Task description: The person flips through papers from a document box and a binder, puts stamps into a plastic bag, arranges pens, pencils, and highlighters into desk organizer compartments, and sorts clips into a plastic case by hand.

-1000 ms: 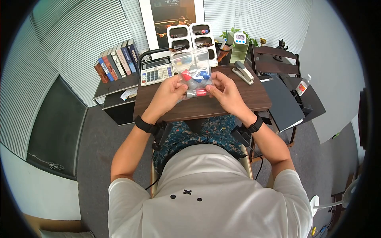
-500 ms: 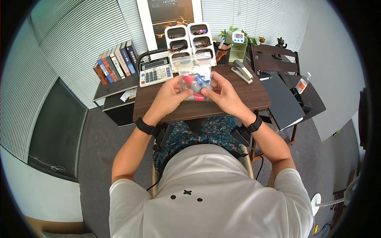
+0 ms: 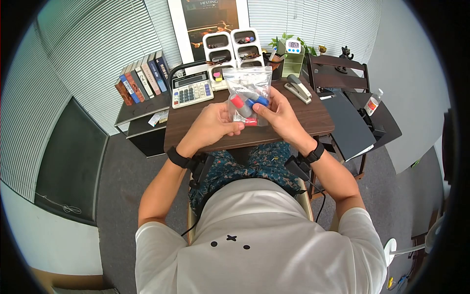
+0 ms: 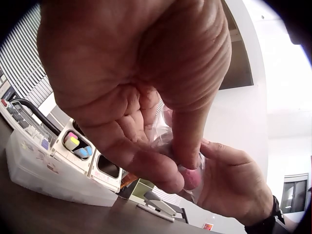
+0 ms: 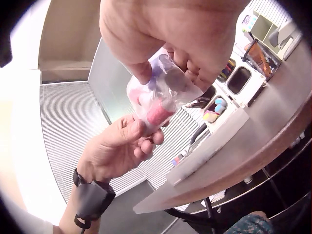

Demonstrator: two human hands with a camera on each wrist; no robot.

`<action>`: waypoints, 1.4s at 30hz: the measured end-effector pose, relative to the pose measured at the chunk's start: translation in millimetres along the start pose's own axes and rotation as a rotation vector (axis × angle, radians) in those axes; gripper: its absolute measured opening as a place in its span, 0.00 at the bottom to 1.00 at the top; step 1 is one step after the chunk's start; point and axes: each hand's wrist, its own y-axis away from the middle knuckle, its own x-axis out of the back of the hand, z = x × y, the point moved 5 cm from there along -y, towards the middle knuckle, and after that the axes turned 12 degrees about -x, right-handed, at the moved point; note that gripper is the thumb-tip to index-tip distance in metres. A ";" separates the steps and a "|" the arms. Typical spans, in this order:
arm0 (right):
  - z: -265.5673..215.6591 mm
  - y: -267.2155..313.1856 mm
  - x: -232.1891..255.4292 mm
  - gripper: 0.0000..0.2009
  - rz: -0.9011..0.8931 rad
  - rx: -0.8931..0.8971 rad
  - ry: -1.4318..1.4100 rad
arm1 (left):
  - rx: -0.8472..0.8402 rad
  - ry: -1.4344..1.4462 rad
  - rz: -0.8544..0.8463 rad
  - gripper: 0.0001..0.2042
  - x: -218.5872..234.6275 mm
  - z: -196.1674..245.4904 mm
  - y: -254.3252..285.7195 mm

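Note:
A clear zip bag [image 3: 248,78] with red, blue and grey pieces inside is held upright above the desk's front part. My right hand [image 3: 283,117] pinches its right side, thumb over a blue piece [image 3: 261,101]. At the bag's lower left corner, my left hand [image 3: 211,126] pinches the plastic between thumb and fingers. In the left wrist view, a pink-red end [image 4: 191,178] shows beside the left thumb. The right wrist view shows the bag [image 5: 183,92] between both hands, with a red piece [image 5: 160,113] near the left fingertips.
On the brown desk [image 3: 196,132] stand a calculator [image 3: 192,90], a white organizer [image 3: 220,41], a stapler [image 3: 298,89], a pen holder [image 3: 274,67] and a timer [image 3: 293,46]. Books [image 3: 142,78] stand on the left shelf, and a bottle [image 3: 373,101] stands at the right.
The bag has moved slightly right and its pieces have shifted and tilted. My left hand has slid to the lower left corner, and my right thumb has moved up onto the blue piece.

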 end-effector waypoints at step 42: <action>-3.2 -1.8 8.6 0.10 -0.035 -0.063 -0.024 | -0.215 -0.044 0.172 0.14 9.1 -2.5 -13.8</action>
